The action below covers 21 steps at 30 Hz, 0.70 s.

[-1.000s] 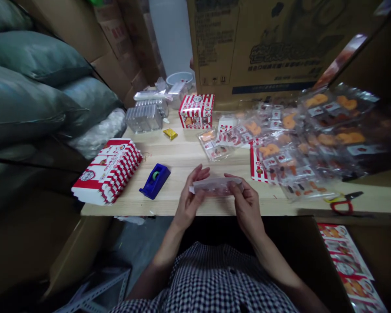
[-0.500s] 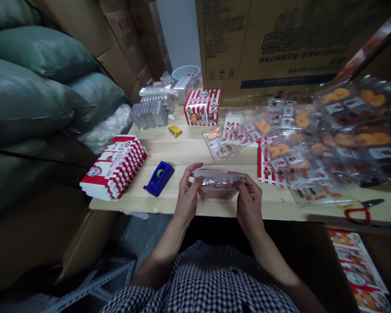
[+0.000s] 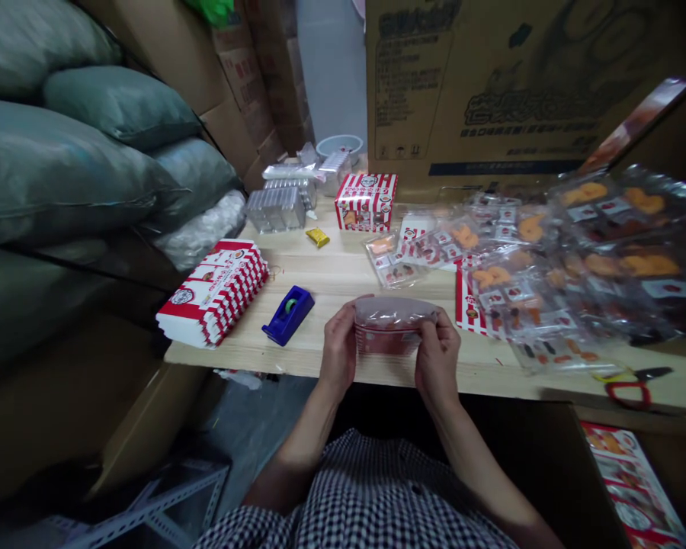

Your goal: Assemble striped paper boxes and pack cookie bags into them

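Observation:
Over the table's front edge I hold a small carton [image 3: 389,341] with a raised white flap and shiny clear plastic showing at its opening. Its front looks reddish and blurred. My left hand [image 3: 339,343] grips the left end, fingers bent round the side. At the right end, my right hand [image 3: 437,347] pinches the corner, its thumb near the flap. To the left lies a blue tape dispenser [image 3: 289,315] with a green roll. Beyond my hands is a clear plastic pack [image 3: 393,259] with orange toy-food pieces.
A stack of flat red-and-white cartons [image 3: 217,290] sits left. Behind stand a made-up striped box [image 3: 367,202], clear plastic trays [image 3: 275,210] and a yellow sachet [image 3: 318,237]. Many clear packs [image 3: 520,290] pile up right, with red-handled scissors [image 3: 629,393] near the edge.
Both hands still hold the carton, which has tipped so that more of its reddish front shows. My left fingers have folded closer round its side. The view has shifted slightly.

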{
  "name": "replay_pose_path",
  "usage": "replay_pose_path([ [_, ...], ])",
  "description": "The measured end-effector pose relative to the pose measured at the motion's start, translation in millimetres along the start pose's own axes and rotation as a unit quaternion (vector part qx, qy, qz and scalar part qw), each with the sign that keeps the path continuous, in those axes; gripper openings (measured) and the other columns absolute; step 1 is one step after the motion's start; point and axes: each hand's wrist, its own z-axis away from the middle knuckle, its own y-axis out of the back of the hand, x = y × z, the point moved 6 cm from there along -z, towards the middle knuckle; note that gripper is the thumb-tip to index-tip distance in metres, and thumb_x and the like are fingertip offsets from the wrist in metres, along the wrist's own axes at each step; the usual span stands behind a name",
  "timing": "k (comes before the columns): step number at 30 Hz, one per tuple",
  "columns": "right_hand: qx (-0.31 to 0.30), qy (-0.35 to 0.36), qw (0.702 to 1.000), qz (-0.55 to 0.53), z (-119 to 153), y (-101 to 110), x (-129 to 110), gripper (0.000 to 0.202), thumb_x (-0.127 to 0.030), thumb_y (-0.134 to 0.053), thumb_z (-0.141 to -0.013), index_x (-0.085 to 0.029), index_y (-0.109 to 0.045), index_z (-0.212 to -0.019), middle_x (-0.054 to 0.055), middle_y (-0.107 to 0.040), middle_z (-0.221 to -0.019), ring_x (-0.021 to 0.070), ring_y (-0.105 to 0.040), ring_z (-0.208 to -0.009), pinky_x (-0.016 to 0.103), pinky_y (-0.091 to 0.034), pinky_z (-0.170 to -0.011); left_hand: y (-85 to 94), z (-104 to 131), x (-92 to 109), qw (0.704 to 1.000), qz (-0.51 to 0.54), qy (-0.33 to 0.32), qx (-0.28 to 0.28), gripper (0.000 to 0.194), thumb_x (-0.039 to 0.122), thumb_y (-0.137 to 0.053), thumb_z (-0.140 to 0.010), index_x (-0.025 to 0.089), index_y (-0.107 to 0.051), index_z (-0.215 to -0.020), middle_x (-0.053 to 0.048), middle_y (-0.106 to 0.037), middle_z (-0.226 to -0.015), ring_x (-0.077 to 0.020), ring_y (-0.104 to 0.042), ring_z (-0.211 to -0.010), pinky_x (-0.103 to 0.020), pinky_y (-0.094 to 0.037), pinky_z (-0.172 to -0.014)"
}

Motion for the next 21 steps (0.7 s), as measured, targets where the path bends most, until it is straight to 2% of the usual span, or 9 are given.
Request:
replay_pose_path([
  [4, -0.010, -0.002, 1.000, 0.006, 0.2, -2.8, 1.9, 0.007, -0.019, -0.055, -0.084, -0.020, -0.063, -0.083, -0.004, -0.059, -0.076, 0.0126, -0.050, -0.069, 0.023, -0.040, -0.067, 4.1, -3.3, -5.3, 0.999, 0.018, 0.032, -0.005, 0.032, 0.032, -0.069, -0.084, 0.014, -0.075, -0.110, -0.009, -0.075, -0.108, -0.0224, -0.067, -0.104, -0.030, -0.046, -0.095],
  [7, -0.042, -0.037, 0.998, -0.016, -3.0, -3.2, 3.8, 0.005, -0.024, -0.058, -0.082, -0.022, -0.062, -0.084, -0.004, -0.060, -0.077, 0.0142, -0.053, -0.071, 0.025, -0.043, -0.070, 7.4, -7.3, -8.9, 0.999, -0.001, 0.046, -0.012, 0.027, 0.027, -0.068, -0.084, 0.015, -0.075, -0.107, -0.007, -0.076, -0.099, -0.0206, -0.069, -0.097, -0.029, -0.048, -0.089],
  [11, -0.102, -0.105, 0.986, -0.082, -11.2, 2.0, 4.3, 0.020, -0.038, -0.057, -0.085, -0.024, -0.069, -0.093, 0.002, -0.069, -0.095, 0.0208, -0.063, -0.092, 0.033, -0.049, -0.086, 7.8, -14.2, -11.2, 0.998, -0.035, 0.052, -0.021, 0.022, 0.027, -0.067, -0.083, 0.014, -0.075, -0.099, -0.005, -0.076, -0.091, -0.0197, -0.068, -0.088, -0.028, -0.050, -0.081],
  [13, -0.126, -0.128, 0.981, -0.078, -14.9, 5.8, 4.5, 0.020, -0.037, -0.060, -0.084, -0.024, -0.070, -0.095, 0.003, -0.071, -0.100, 0.0222, -0.064, -0.098, 0.035, -0.049, -0.091, 6.9, -17.5, -10.7, 0.998, -0.046, 0.048, -0.023, 0.021, 0.027, -0.067, -0.082, 0.015, -0.075, -0.098, -0.004, -0.075, -0.091, -0.0188, -0.068, -0.086, -0.027, -0.049, -0.080],
  [17, -0.153, -0.156, 0.975, -0.040, -21.5, 10.0, 8.9, 0.016, -0.030, -0.068, -0.077, -0.023, -0.070, -0.092, 0.001, -0.073, -0.088, 0.0204, -0.065, -0.084, 0.033, -0.050, -0.083, 6.7, -23.5, -9.1, 0.997, -0.047, 0.050, -0.030, 0.021, 0.025, -0.068, -0.081, 0.016, -0.075, -0.099, -0.004, -0.075, -0.092, -0.0169, -0.067, -0.083, -0.026, -0.049, -0.079],
  [21, -0.144, -0.095, 0.985, 0.000, -36.7, 12.4, 6.1, 0.012, -0.022, -0.067, -0.073, -0.022, -0.071, -0.084, -0.002, -0.071, -0.077, 0.0166, -0.061, -0.073, 0.028, -0.047, -0.073, 11.2, -32.5, -6.1, 0.997, -0.044, 0.049, -0.041, 0.025, 0.019, -0.071, -0.076, 0.017, -0.077, -0.100, -0.004, -0.076, -0.094, -0.0160, -0.067, -0.084, -0.026, -0.049, -0.082],
])
